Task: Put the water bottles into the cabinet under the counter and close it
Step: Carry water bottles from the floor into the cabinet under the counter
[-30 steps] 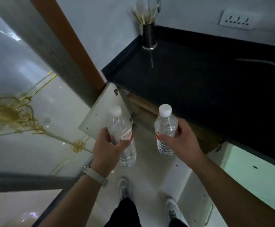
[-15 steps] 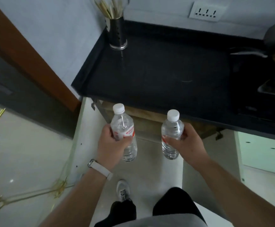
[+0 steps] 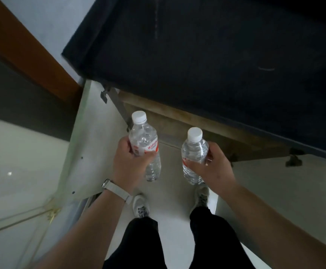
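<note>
I hold two clear water bottles with white caps and red-and-white labels, both upright. My left hand (image 3: 128, 163) grips the left bottle (image 3: 144, 141) around its label. My right hand (image 3: 213, 167) grips the right bottle (image 3: 194, 152) at its middle. Both hang in front of the cabinet under the black counter (image 3: 206, 55). The cabinet's two white doors stand swung out: the left door (image 3: 88, 142) beside my left hand and the right door (image 3: 274, 200) beside my right arm. The wooden top rail (image 3: 197, 121) of the opening shows; the inside is hidden by the counter.
A brown door frame (image 3: 28, 49) and grey wall (image 3: 47, 18) stand to the left. My two feet in pale shoes (image 3: 140, 205) rest on the light floor (image 3: 14, 156) between the open doors. A watch with a pale strap (image 3: 116, 190) is on my left wrist.
The view has tilted down and moved closer to the counter; the utensil holder and wall socket have left the frame. Both hands keep the bottles upright in the same grip.
</note>
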Demonstrator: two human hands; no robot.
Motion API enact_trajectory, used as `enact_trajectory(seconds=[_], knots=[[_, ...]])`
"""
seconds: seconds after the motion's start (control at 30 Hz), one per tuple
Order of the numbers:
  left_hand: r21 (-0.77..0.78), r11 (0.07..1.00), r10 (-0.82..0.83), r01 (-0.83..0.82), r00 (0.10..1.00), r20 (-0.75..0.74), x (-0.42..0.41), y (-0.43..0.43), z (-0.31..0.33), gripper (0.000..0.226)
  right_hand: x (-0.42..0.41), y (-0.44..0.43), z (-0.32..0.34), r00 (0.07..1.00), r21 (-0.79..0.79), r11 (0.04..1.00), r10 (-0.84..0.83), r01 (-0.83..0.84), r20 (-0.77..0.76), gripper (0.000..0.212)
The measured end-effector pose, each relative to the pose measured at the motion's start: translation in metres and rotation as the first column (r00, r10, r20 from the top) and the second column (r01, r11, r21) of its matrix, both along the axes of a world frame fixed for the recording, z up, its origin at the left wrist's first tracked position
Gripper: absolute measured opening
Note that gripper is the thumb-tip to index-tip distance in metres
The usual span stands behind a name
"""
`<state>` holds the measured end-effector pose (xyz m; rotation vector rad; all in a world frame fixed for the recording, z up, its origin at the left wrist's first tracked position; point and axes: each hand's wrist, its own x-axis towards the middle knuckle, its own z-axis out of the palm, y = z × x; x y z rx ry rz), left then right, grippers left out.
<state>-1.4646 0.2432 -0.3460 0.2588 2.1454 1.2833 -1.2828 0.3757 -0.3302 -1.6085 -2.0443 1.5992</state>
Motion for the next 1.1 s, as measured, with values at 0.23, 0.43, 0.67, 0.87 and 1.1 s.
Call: enact_trajectory(seconds=[0.23,0.43,0.67,0.87,1.1], knots=[[0.060,0.997,0.046,-0.046,0.999,0.005,0.002,0.024,-0.128,0.050,-0.015,0.020,-0.115,0.999,-0.075,0.997,-0.006,0.002,-0.054,0.051],[0.143,0.989,0.044,-0.041,0.999,-0.013,-0.011,0.047,-0.258,0.052,-0.037,0.043,-0.232,0.985,-0.070,0.997,0.001,-0.014,-0.172,0.042],[0.224,0.973,0.070,-0.051,0.995,-0.076,-0.029,0.055,-0.362,0.048,-0.071,0.066,-0.335,0.951,-0.005,0.995,0.094,-0.100,-0.294,0.044],[0.298,0.952,0.117,-0.069,0.982,-0.146,-0.049,0.054,-0.385,0.045,-0.096,0.076,-0.368,0.917,0.046,0.984,0.177,-0.172,-0.358,0.049],[0.382,0.920,0.158,-0.088,0.975,-0.155,-0.080,0.059,-0.364,0.051,-0.117,0.083,-0.335,0.860,0.128,0.967,0.256,-0.222,-0.441,0.048]])
